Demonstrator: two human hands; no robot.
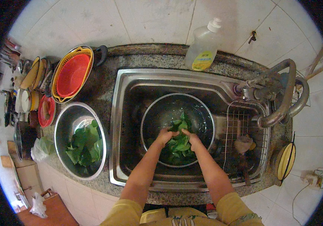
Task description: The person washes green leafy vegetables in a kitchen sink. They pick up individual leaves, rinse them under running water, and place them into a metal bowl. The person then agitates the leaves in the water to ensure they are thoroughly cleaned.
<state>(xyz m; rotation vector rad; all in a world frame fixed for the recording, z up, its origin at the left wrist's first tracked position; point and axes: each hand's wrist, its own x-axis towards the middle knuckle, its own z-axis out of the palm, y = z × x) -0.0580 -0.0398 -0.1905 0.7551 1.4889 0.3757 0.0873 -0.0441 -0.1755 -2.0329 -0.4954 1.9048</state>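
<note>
A wide metal bowl stands in the sink, with what looks like water and dark green leafy greens in it. My left hand reaches into the bowl and is closed on the left side of the leaves. Opposite it, my right hand grips the same clump from the right. Leaves stick up between the two hands and spread below them. Some fingertips are hidden among the greens. On the counter to the left, a second metal bowl holds more green leaves.
A curved faucet rises at the right over a wire rack in the sink. Behind the sink stands a clear bottle. Red and yellow baskets lean at the back left. A yellow lid-like thing sits at the right edge.
</note>
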